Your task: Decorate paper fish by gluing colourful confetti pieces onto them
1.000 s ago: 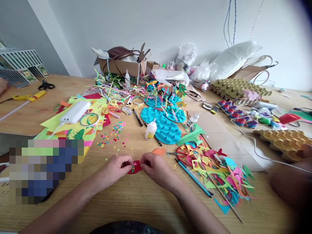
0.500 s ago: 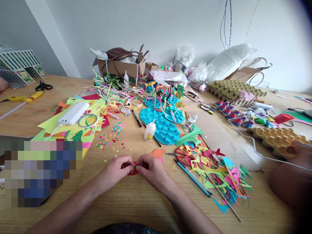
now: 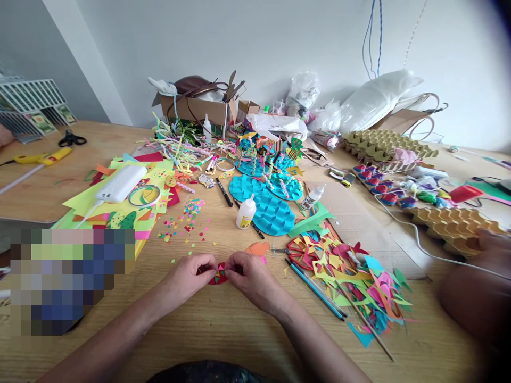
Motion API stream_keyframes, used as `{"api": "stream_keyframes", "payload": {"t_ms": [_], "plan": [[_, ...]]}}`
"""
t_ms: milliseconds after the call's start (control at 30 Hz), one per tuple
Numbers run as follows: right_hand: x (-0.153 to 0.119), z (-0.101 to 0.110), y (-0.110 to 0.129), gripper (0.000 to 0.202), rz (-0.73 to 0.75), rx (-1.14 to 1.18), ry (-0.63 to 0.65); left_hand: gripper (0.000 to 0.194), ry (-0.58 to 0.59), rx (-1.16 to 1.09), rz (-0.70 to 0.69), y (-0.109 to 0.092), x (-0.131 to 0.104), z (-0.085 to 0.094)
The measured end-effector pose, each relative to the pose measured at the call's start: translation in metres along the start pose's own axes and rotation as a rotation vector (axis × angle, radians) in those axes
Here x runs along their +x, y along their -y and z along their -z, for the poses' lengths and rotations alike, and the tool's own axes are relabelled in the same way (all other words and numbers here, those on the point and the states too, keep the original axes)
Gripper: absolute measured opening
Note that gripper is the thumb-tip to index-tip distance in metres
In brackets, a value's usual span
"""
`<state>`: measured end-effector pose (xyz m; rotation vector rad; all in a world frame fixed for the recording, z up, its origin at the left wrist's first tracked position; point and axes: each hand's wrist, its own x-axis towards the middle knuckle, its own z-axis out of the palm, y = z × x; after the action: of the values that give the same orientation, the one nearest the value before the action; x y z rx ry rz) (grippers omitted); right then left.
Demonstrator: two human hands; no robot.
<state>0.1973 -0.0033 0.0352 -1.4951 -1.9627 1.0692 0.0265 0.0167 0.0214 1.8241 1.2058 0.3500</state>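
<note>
A small red paper piece [image 3: 217, 279] with green, yellow and pink bits on it lies between my hands at the front middle of the table. My left hand [image 3: 195, 272] is closed at its left edge, thumb and forefinger pinched together. At its right edge my right hand [image 3: 245, 276] also has its fingertips pinched on it. An orange paper cutout [image 3: 258, 249] lies just beyond my right hand. Behind it stands a white glue bottle [image 3: 246, 213] beside a blue textured oval [image 3: 271, 213]. Small confetti pieces [image 3: 194, 207] are scattered beyond my left hand.
Coloured paper scraps [image 3: 359, 282] and blue pens [image 3: 315, 290] lie to the right. Paper sheets with a white power bank [image 3: 121, 184] are at the left. Another person's hand [image 3: 489, 242] touches an egg tray [image 3: 455, 221] at the far right.
My hands have drawn slightly apart around the red piece, so more of its decorated surface shows between them.
</note>
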Motion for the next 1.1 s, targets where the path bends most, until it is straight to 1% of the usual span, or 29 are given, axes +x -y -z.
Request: {"api": "stream_keyframes", "payload": {"t_ms": [100,167,300,433,600,833,1100], "plan": [[0.001,0.006,0.0,0.012,0.001,-0.102,0.053,0.014,-0.044,0.137,0.014,0.0,-0.007,0.003],[0.002,0.01,0.001,0.014,0.033,-0.186,0.102,0.014,-0.07,0.204,-0.021,0.0,-0.012,0.002],[0.007,0.012,0.004,0.014,0.118,-0.364,0.182,0.018,-0.084,0.251,-0.143,0.007,-0.02,-0.005],[0.012,0.012,0.007,0.015,0.182,-0.487,0.249,0.02,-0.133,0.296,-0.234,0.016,-0.022,-0.013],[0.016,0.009,0.009,0.017,0.228,-0.621,0.301,0.019,-0.184,0.356,-0.277,0.021,-0.024,-0.018],[0.019,0.004,0.009,0.017,0.297,-0.731,0.332,0.019,-0.238,0.392,-0.308,0.022,-0.024,-0.02],[0.019,0.004,0.009,0.018,0.35,-0.793,0.373,0.019,-0.282,0.414,-0.34,0.023,-0.024,-0.02]]}}
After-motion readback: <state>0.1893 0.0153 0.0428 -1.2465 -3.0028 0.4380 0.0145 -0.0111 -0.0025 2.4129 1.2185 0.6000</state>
